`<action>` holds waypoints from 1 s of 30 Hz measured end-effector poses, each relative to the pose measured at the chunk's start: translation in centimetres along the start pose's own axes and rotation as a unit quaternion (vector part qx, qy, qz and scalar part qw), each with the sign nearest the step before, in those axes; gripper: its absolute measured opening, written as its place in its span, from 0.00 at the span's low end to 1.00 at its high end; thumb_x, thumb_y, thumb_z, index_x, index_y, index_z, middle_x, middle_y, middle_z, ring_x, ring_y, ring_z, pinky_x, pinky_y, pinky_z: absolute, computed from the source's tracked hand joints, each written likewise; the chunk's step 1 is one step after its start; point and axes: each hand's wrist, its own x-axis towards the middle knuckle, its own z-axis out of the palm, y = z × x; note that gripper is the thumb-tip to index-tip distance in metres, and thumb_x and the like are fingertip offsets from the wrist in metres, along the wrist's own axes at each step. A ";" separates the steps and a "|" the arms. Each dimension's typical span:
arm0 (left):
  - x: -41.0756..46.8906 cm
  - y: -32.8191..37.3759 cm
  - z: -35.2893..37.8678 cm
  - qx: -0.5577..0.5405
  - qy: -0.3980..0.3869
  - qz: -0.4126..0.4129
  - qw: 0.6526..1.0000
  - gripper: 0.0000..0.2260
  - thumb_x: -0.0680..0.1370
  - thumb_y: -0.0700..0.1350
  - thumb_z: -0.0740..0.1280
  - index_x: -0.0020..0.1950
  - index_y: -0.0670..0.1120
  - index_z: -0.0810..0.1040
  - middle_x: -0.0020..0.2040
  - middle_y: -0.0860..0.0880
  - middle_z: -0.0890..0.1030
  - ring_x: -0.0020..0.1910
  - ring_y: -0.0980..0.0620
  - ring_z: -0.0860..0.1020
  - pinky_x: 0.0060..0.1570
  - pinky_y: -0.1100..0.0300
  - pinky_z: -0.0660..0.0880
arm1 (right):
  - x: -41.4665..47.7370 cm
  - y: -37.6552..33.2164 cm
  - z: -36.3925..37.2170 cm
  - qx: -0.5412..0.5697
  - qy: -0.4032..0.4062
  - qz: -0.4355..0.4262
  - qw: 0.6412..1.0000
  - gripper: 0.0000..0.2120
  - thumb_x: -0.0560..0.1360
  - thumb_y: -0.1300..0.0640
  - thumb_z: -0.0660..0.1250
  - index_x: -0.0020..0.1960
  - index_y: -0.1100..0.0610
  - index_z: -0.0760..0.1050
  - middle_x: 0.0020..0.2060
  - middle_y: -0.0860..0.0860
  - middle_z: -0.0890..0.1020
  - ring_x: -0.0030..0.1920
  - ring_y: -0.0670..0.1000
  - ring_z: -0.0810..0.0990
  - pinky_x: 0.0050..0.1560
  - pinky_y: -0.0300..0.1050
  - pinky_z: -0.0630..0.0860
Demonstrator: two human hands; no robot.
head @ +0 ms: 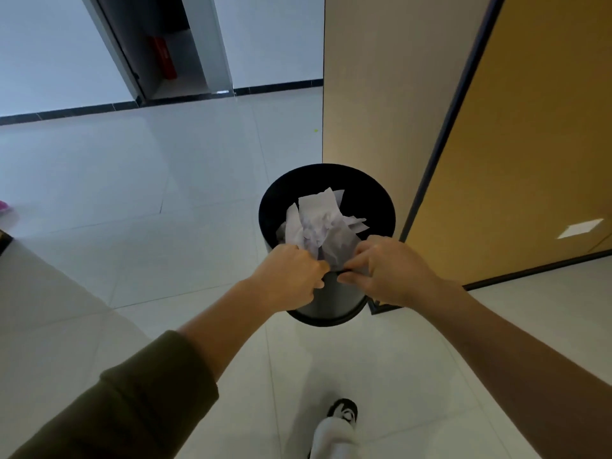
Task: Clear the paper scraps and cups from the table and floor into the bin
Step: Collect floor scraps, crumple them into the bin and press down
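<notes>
Both hands meet over the near rim of the black round bin point(265, 207), which stands on the white tiled floor point(132, 193). The left hand point(291, 276) curls its fingers round the lower end of a bundle of crumpled paper scraps point(318, 223); the right hand point(394, 273) pinches the same bundle from the other side, fingers bent. The paper rises over the bin's dark mouth. Just right of the bin stands a tan panel point(381, 111). On the near side of the bin is a black-and-white shoe point(342, 410)
</notes>
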 end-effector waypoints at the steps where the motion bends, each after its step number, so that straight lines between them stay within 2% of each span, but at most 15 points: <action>1: 1.8 -0.8 1.4 -0.004 0.001 0.003 1.000 0.11 0.78 0.49 0.61 0.56 0.46 0.76 0.50 0.47 0.81 0.46 0.47 0.79 0.43 0.57 0.72 | 1.6 1.5 1.3 -0.001 -0.008 0.005 1.000 0.12 0.75 0.46 0.65 0.55 0.47 0.81 0.48 0.48 0.81 0.50 0.50 0.74 0.44 0.39 0.65; 3: 5.2 -2.5 4.2 -0.007 -0.006 0.010 1.000 0.09 0.74 0.48 0.67 0.51 0.46 0.79 0.45 0.48 0.82 0.41 0.47 0.80 0.39 0.59 0.73 | 4.6 4.5 4.2 0.001 -0.018 0.009 1.000 0.12 0.75 0.48 0.66 0.55 0.48 0.81 0.48 0.51 0.81 0.50 0.53 0.75 0.47 0.41 0.68; 6: 10.0 -4.8 9.8 -0.041 -0.063 0.013 0.997 0.11 0.78 0.43 0.59 0.58 0.44 0.75 0.52 0.46 0.81 0.49 0.45 0.79 0.46 0.57 0.72 | 8.8 8.7 8.9 -0.002 -0.050 0.021 0.999 0.12 0.75 0.49 0.65 0.55 0.49 0.81 0.49 0.50 0.81 0.51 0.53 0.74 0.52 0.44 0.69; 7: 11.4 -5.4 11.4 -0.052 -0.047 0.017 0.997 0.09 0.76 0.43 0.62 0.55 0.45 0.76 0.49 0.47 0.82 0.46 0.47 0.80 0.44 0.58 0.72 | 10.0 9.9 10.4 0.002 -0.056 0.029 0.998 0.12 0.75 0.48 0.65 0.55 0.50 0.81 0.49 0.49 0.81 0.51 0.52 0.75 0.52 0.43 0.67; 9: 14.0 -6.7 14.9 -0.082 -0.012 0.046 0.996 0.08 0.62 0.43 0.74 0.40 0.47 0.80 0.32 0.51 0.82 0.30 0.51 0.79 0.30 0.63 0.72 | 12.4 12.3 13.4 0.028 -0.059 0.045 0.997 0.12 0.73 0.47 0.65 0.50 0.51 0.82 0.47 0.49 0.83 0.50 0.53 0.77 0.50 0.43 0.68; 10: 15.3 -7.2 16.8 -0.101 -0.007 0.054 0.993 0.11 0.55 0.42 0.77 0.33 0.48 0.80 0.25 0.52 0.79 0.23 0.52 0.76 0.23 0.66 0.69 | 13.6 13.5 14.8 0.037 -0.069 0.052 0.996 0.13 0.71 0.45 0.65 0.48 0.51 0.83 0.45 0.50 0.83 0.49 0.54 0.78 0.49 0.44 0.69; 12: 17.7 -8.2 20.4 -0.123 0.023 0.052 0.991 0.12 0.49 0.40 0.77 0.29 0.47 0.79 0.21 0.52 0.76 0.18 0.52 0.73 0.20 0.69 0.65 | 15.8 15.5 17.5 0.059 -0.081 0.069 0.993 0.15 0.70 0.41 0.64 0.46 0.50 0.83 0.43 0.49 0.84 0.47 0.53 0.78 0.50 0.45 0.70; 16: 21.7 -9.9 26.2 -0.127 0.028 0.080 0.988 0.12 0.50 0.39 0.77 0.29 0.46 0.78 0.22 0.52 0.77 0.18 0.51 0.73 0.20 0.68 0.64 | 18.9 18.7 22.4 0.104 -0.082 0.103 0.986 0.24 0.67 0.31 0.59 0.42 0.49 0.83 0.38 0.46 0.84 0.42 0.49 0.78 0.51 0.44 0.69; 20: 24.6 -10.6 32.8 -0.161 0.035 0.101 0.981 0.12 0.52 0.37 0.77 0.29 0.45 0.76 0.22 0.52 0.77 0.17 0.51 0.72 0.21 0.67 0.62 | 20.4 21.5 28.2 0.128 -0.080 0.134 0.979 0.20 0.70 0.36 0.65 0.40 0.53 0.83 0.37 0.47 0.83 0.41 0.50 0.78 0.50 0.44 0.70; 24: 26.7 -10.1 39.2 -0.183 0.031 0.105 0.977 0.12 0.53 0.37 0.77 0.30 0.45 0.77 0.23 0.52 0.77 0.18 0.50 0.72 0.21 0.67 0.66 | 20.5 23.6 34.0 0.113 -0.055 0.130 0.984 0.12 0.71 0.46 0.69 0.41 0.54 0.85 0.35 0.51 0.83 0.40 0.53 0.77 0.46 0.39 0.62; 27: 27.8 -9.0 43.6 -0.196 0.037 0.099 0.975 0.12 0.53 0.35 0.76 0.29 0.44 0.76 0.22 0.51 0.76 0.17 0.50 0.71 0.21 0.68 0.63 | 20.0 24.8 38.4 0.088 -0.023 0.122 0.988 0.10 0.69 0.49 0.68 0.38 0.54 0.85 0.30 0.51 0.81 0.34 0.55 0.77 0.43 0.42 0.65; 30: 28.6 -7.7 47.9 -0.209 0.041 0.093 0.973 0.10 0.55 0.34 0.75 0.30 0.44 0.76 0.22 0.51 0.75 0.17 0.50 0.70 0.22 0.67 0.61 | 19.3 26.3 42.5 0.083 -0.006 0.124 0.989 0.09 0.67 0.51 0.69 0.37 0.55 0.84 0.29 0.51 0.80 0.32 0.55 0.76 0.40 0.41 0.68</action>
